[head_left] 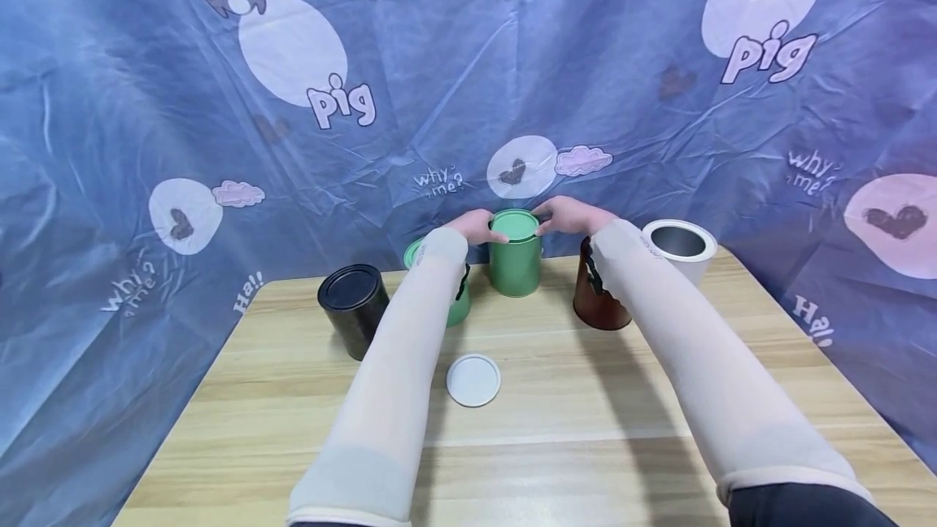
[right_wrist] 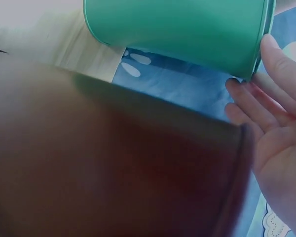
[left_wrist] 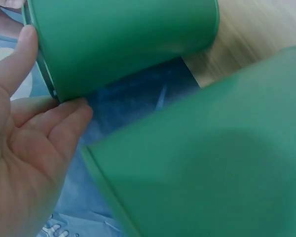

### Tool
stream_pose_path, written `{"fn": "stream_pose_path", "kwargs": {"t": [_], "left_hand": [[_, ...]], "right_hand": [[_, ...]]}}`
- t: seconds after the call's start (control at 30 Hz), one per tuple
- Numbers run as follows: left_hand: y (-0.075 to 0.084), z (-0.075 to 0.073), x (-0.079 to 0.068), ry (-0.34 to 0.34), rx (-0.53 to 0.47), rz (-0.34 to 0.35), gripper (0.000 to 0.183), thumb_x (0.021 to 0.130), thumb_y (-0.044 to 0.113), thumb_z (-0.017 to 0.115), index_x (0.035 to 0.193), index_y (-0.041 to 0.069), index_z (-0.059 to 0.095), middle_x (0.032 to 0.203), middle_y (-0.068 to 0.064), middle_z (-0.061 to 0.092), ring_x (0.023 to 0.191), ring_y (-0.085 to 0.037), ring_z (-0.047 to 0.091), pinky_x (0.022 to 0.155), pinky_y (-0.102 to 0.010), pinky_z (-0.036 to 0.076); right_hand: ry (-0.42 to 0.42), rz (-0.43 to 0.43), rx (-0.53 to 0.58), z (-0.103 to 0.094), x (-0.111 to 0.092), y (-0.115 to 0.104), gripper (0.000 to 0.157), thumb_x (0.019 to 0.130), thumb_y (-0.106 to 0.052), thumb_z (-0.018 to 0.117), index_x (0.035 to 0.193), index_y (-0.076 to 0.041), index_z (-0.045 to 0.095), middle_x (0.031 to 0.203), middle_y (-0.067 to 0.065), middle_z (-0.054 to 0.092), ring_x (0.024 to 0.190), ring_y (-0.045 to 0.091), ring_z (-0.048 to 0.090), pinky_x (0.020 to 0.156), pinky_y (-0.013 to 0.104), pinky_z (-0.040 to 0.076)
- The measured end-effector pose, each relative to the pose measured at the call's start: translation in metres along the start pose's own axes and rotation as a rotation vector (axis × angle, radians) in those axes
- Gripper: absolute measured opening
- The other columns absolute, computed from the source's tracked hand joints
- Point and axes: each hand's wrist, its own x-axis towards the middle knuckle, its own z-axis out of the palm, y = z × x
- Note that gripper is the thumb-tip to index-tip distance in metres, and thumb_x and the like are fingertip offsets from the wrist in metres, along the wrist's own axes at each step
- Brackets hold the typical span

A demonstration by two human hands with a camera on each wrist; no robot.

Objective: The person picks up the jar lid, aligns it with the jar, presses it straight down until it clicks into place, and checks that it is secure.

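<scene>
A green can [head_left: 516, 267] with its matching lid [head_left: 515, 224] on top stands upright at the back of the table. From the left, my left hand [head_left: 476, 227] grips the lid's edge, thumb at the front and fingers along the side. My right hand [head_left: 574, 215] holds the opposite edge, its thumb [right_wrist: 272, 48] on the rim. In the left wrist view, a thin gap shows between the lid [left_wrist: 43, 74] and the can body [left_wrist: 123, 39]. Below my left forearm stands a second green can [head_left: 459, 309], partly hidden. Under my right wrist is a brown can [head_left: 602, 307], its top covered.
A black lidded can [head_left: 355, 311] stands to the left. At the right back is an uncovered white can [head_left: 679, 244], partly behind my right sleeve. One white round lid [head_left: 473, 381] lies flat on the wooden table [head_left: 542, 478]. Blue printed cloth [head_left: 410, 39] hangs behind.
</scene>
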Motion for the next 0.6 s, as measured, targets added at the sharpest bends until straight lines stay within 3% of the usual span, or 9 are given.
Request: {"fn": "stream_pose_path", "kwargs": {"t": [0.27, 0.6], "left_hand": [[0.0039, -0.0009, -0.0024, -0.01, -0.04, -0.041, 0.062, 0.095, 0.036, 0.062, 0.141, -0.002, 0.047, 0.139, -0.015, 0.054, 0.127, -0.025, 0.053, 0.107, -0.034, 0.042], [0.0054, 0.0006, -0.0086, 0.021, -0.14, -0.082, 0.065, 0.092, 0.035, 0.064, 0.143, 0.0, 0.044, 0.146, -0.013, 0.049, 0.132, -0.025, 0.049, 0.109, -0.033, 0.041]], "right_hand": [[0.013, 0.041, 0.015, 0.0015, -0.0005, -0.0043, 0.049, 0.088, -0.01, 0.067, 0.128, 0.014, 0.053, 0.131, 0.03, 0.056, 0.122, 0.041, 0.053, 0.105, 0.048, 0.042], [0.011, 0.093, 0.024, 0.0036, 0.0025, -0.0053, 0.05, 0.088, -0.012, 0.068, 0.129, 0.011, 0.054, 0.132, 0.027, 0.056, 0.123, 0.04, 0.054, 0.106, 0.048, 0.042]]}}
